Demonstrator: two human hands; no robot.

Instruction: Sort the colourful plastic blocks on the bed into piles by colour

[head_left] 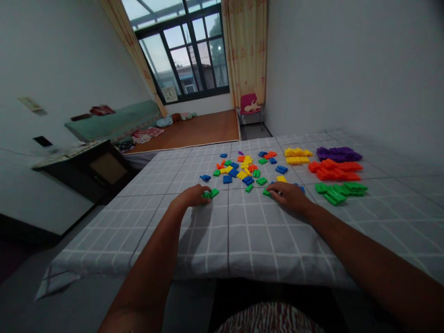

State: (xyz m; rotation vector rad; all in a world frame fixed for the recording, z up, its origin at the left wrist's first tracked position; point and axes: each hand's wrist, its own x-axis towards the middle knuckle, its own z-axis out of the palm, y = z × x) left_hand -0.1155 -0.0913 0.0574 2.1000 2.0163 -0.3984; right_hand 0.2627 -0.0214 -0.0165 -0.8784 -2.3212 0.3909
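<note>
My left hand point(193, 196) rests low over the table with its fingers curled round green plastic pieces point(214, 193). To the right, my right hand point(288, 196) is closed with its fingertips on another green piece point(266, 192). Its fingers partly hide some blue and yellow pieces behind them. Between and beyond my hands lies a loose scatter of small plastic building pieces, among them a blue piece point(227, 179), a yellow piece point(226, 170) and a lone green piece point(249, 188).
Sorted heaps lie at the right: yellow pieces point(297, 156), purple pieces point(338, 154), orange pieces point(335, 171) and green pieces point(342, 191). A grey checked cloth point(239, 236) covers the table. Beyond it are a wide brown bed point(204, 132) and a red chair point(249, 104).
</note>
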